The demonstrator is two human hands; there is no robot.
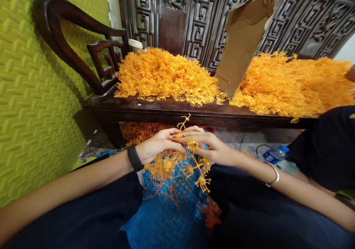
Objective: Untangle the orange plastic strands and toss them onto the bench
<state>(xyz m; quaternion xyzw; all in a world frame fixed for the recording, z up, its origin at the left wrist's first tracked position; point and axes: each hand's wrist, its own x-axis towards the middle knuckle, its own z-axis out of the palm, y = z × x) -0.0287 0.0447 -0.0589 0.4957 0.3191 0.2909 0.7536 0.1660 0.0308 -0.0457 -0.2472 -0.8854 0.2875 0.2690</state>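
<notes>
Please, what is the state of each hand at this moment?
Left hand: partly curled, at the orange branched pieces; whether it grips cannot be told.
Right hand: lightly bent, at the same pieces; grip also unclear.

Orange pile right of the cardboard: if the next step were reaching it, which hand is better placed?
Probably the right hand: it is nearer that orange pile; the left hand lies farther left.

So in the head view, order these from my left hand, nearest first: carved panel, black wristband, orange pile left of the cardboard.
1. Black wristband, just behind your left hand.
2. Orange pile, ahead on the bench.
3. Carved panel, behind that pile.
</notes>
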